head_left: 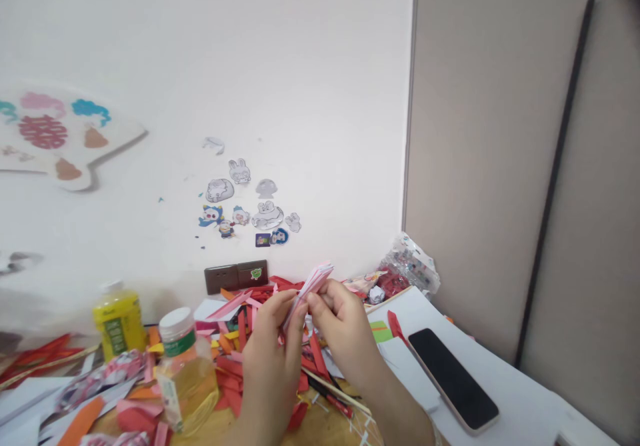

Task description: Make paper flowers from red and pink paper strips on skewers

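Two hands show on my feed: the left hand (pixel 274 346) and the right hand (pixel 343 319) both pinch a pink-and-white paper bundle (pixel 317 279), raised above a wooden tabletop (pixel 320 427) strewn with coloured paper strips (pixel 231 373). I see a yellow bottle (pixel 119 323) and a white-capped jar (pixel 193 389) leftward, a dark-screened phone (pixel 453 379) rightward. Behind, stickers (pixel 267 215) dot a white wall (pixel 300 66) beside grey panels (pixel 485 133).

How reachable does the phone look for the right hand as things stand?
Probably yes: nothing covers the phone, and the way from the right hand looks free, though that hand would first have to release the paper bundle.
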Tool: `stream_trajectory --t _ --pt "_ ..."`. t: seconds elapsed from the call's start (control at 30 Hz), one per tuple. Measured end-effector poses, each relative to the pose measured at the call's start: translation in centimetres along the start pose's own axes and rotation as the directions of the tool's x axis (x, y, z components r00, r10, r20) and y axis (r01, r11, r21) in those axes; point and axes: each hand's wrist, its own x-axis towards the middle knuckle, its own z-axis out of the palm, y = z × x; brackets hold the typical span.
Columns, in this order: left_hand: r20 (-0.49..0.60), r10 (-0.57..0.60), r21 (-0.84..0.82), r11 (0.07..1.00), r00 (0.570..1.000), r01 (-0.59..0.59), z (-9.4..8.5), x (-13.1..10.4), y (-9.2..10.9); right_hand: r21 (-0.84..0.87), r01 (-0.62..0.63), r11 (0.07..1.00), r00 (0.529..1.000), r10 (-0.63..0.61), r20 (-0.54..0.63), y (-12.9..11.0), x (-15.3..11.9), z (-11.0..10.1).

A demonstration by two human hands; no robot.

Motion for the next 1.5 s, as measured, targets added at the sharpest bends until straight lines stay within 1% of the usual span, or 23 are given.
stream_trajectory --t 0.1,0.2,0.4,0.5,0.6,0.73,0.83,0.93,1.0,1.07,1.17,1.27,1.37,1.5 --pt "-0.025 0.047 0.039 0.998 0.999 -0.046 -0.1 0.1 -0.2 0.014 -0.020 1.000 1.000 0.020 0.011 0.0 -0.1 0.1" --pt "-0.007 0.085 0.089 0.992 0.996 -0.084 -0.2 0.1 -0.5 0.044 -0.015 0.999 1.000 0.014 0.019 -0.2 -0.2 0.3" --pt "0.038 0.089 0.078 0.993 0.995 -0.092 -0.3 0.4 -0.7 0.106 0.003 0.994 1.000 -0.003 -0.004 -0.1 -0.4 0.8" --pt "0.063 0.049 0.043 0.998 0.997 -0.052 -0.4 0.7 -0.3 0.116 0.024 0.993 1.000 -0.022 -0.020 0.2 -0.4 0.8" --pt "0.104 -0.028 -0.021 0.999 0.994 0.031 -0.6 1.0 0.3 0.124 0.042 0.991 0.999 -0.038 -0.033 0.6 -0.4 0.8" --pt "0.189 -0.121 -0.128 0.981 0.974 0.147 -1.0 1.6 0.9 0.121 0.058 0.991 0.997 -0.053 -0.048 0.9 -0.4 0.8" --pt "0.248 -0.142 -0.198 0.961 0.958 0.194 -1.3 1.9 1.2 0.083 0.064 0.994 0.997 -0.059 -0.051 0.8 -0.5 0.9" --pt "0.286 -0.141 -0.229 0.950 0.948 0.210 -1.6 2.2 1.4 -0.012 0.073 0.997 0.995 -0.074 -0.070 0.6 -0.7 0.9" --pt "0.297 -0.122 -0.236 0.952 0.947 0.197 -1.7 2.3 1.4 -0.067 0.085 0.994 0.994 -0.090 -0.064 0.4 -0.7 0.8" --pt "0.282 -0.095 -0.245 0.955 0.955 0.167 -1.8 2.3 1.4 -0.088 0.099 0.991 0.994 -0.102 -0.034 0.2 -0.7 0.6" --pt "0.198 -0.097 -0.231 0.962 0.975 0.143 -1.6 2.0 1.3 -0.084 0.104 0.991 0.995 -0.104 -0.004 -0.1 -0.6 0.4" --pt "0.099 -0.111 -0.160 0.979 0.989 0.126 -1.3 1.5 1.1 -0.083 0.095 0.992 0.995 -0.096 -0.005 0.0 -0.5 0.4" --pt "0.059 -0.029 -0.066 0.997 0.998 0.033 -1.2 1.1 1.0 -0.113 0.107 0.988 0.994 -0.110 -0.019 0.2 -0.5 0.5" --pt "0.082 0.117 0.087 0.989 0.990 -0.124 -1.5 1.0 1.2 -0.211 0.138 0.968 0.988 -0.149 -0.036 0.3 -0.6 0.5"
